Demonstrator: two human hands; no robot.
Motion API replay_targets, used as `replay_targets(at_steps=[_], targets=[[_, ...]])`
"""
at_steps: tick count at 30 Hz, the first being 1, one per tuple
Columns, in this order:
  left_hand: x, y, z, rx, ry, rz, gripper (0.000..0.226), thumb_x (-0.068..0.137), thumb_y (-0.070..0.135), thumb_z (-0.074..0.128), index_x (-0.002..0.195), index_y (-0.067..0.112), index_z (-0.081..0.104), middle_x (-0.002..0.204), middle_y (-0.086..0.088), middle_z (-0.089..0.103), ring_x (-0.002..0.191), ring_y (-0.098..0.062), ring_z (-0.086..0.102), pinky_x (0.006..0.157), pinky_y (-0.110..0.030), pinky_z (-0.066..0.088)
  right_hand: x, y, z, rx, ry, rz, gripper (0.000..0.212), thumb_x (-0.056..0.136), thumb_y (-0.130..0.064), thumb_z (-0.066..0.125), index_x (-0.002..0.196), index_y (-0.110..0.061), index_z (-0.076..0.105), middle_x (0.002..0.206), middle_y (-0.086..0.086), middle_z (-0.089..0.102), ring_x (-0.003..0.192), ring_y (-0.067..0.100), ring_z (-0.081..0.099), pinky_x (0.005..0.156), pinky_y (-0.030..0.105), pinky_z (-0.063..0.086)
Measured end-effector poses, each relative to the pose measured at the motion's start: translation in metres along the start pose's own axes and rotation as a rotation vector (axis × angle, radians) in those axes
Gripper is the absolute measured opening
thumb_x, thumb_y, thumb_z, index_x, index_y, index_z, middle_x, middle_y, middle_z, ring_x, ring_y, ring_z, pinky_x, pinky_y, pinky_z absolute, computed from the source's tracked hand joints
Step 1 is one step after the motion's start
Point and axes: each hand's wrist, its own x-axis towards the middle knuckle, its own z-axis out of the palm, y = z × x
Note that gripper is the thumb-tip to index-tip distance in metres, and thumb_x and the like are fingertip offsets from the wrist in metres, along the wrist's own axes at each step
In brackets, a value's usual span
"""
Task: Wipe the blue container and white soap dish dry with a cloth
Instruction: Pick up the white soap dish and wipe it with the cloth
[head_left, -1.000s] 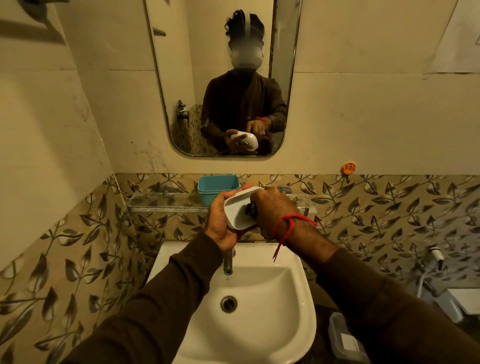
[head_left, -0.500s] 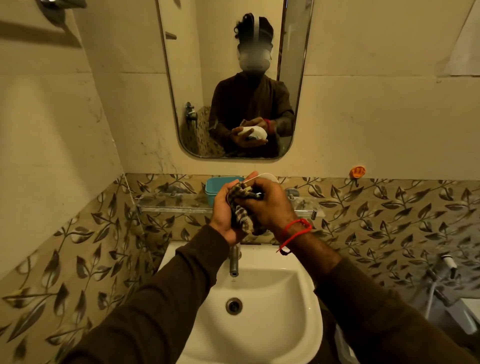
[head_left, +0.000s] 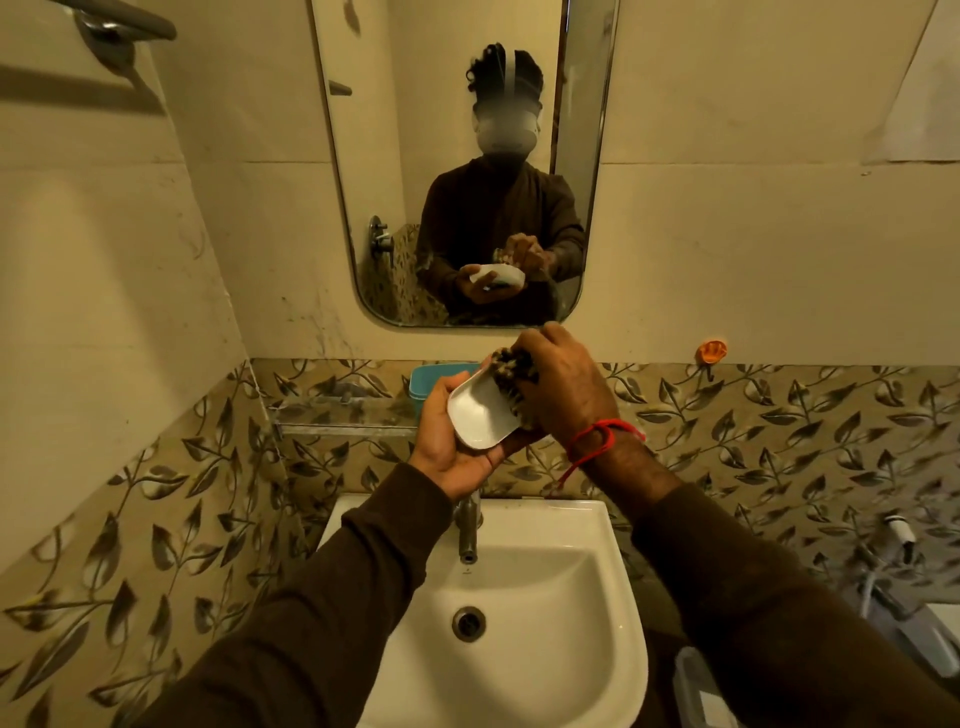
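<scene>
Above one sink (head_left: 545, 597): two hands' curled fingers (head_left: 441, 395), one dish (head_left: 480, 415), one cloth (head_left: 511, 371).

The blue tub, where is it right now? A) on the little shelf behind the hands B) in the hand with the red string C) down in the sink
A: the blue container stands on the shelf behind the left hand, which holds the white soap dish.

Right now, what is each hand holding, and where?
The left hand cradles the soap dish from beneath, thumb on its rim. The right hand grips the bunched cloth at the dish's far end.
</scene>
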Motion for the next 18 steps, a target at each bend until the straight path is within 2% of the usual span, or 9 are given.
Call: replay_targets(at_steps=[3, 6, 9, 12, 14, 16, 18], targets=[[0.002, -0.003, 0.000, 0.000, -0.005, 0.007, 0.060, 0.099, 0.040, 0.039, 0.151, 0.011, 0.042, 0.118, -0.021, 0.065, 0.109, -0.039, 0.061, 0.089, -0.056, 0.057, 0.002, 0.004, -0.003, -0.094, -0.048, -0.031, 0.050, 0.078, -0.021, 0.075, 0.122, -0.013, 0.054, 0.118, 0.011, 0.051, 0.102, 0.029, 0.055, 0.085, 0.038, 0.053], [0.005, -0.003, 0.002, 0.015, 0.008, 0.024, 0.058, 0.099, 0.040, 0.038, 0.150, 0.013, 0.045, 0.122, -0.021, 0.063, 0.108, -0.038, 0.060, 0.081, -0.054, 0.060, 0.001, 0.001, -0.005, -0.185, -0.054, -0.047, 0.054, 0.076, -0.022, 0.077, 0.123, -0.012, 0.053, 0.116, 0.013, 0.051, 0.100, 0.032, 0.056, 0.085, 0.041, 0.051], [0.009, 0.000, 0.003, 0.065, 0.005, 0.034, 0.055, 0.098, 0.040, 0.039, 0.146, 0.015, 0.051, 0.124, -0.019, 0.062, 0.109, -0.037, 0.059, 0.080, -0.054, 0.058, -0.002, -0.002, -0.012, -0.240, -0.053, -0.060, 0.056, 0.076, -0.021, 0.077, 0.124, -0.011, 0.052, 0.115, 0.014, 0.051, 0.100, 0.034, 0.056, 0.085, 0.042, 0.049], [0.008, -0.003, 0.005, 0.100, 0.000, 0.051, 0.047, 0.096, 0.038, 0.039, 0.128, 0.017, 0.065, 0.112, -0.016, 0.067, 0.101, -0.034, 0.060, 0.080, -0.050, 0.058, -0.002, -0.008, -0.017, -0.299, -0.218, 0.005, 0.066, 0.072, -0.024, 0.081, 0.128, -0.015, 0.048, 0.122, 0.013, 0.049, 0.108, 0.033, 0.055, 0.091, 0.042, 0.049], [0.007, -0.007, 0.005, 0.124, 0.010, 0.048, 0.044, 0.096, 0.038, 0.038, 0.122, 0.019, 0.067, 0.108, -0.015, 0.067, 0.098, -0.033, 0.061, 0.081, -0.048, 0.057, -0.004, -0.012, -0.022, -0.359, -0.295, 0.059, 0.067, 0.072, -0.024, 0.081, 0.130, -0.017, 0.047, 0.124, 0.012, 0.049, 0.110, 0.032, 0.055, 0.092, 0.042, 0.050], [0.006, -0.011, 0.003, 0.146, 0.022, 0.038, 0.046, 0.095, 0.038, 0.037, 0.125, 0.019, 0.066, 0.108, -0.014, 0.067, 0.098, -0.032, 0.060, 0.079, -0.046, 0.057, -0.014, -0.016, -0.034, -0.327, -0.363, 0.114, 0.060, 0.079, -0.019, 0.075, 0.132, -0.013, 0.048, 0.129, 0.014, 0.050, 0.115, 0.032, 0.055, 0.095, 0.040, 0.049], [0.005, -0.014, 0.004, 0.152, 0.035, 0.030, 0.045, 0.095, 0.038, 0.036, 0.122, 0.020, 0.068, 0.107, -0.012, 0.068, 0.097, -0.031, 0.060, 0.074, -0.042, 0.057, -0.028, -0.007, -0.042, -0.152, -0.492, 0.118, 0.047, 0.091, -0.006, 0.058, 0.136, -0.002, 0.045, 0.134, 0.021, 0.049, 0.116, 0.029, 0.055, 0.095, 0.032, 0.045]])
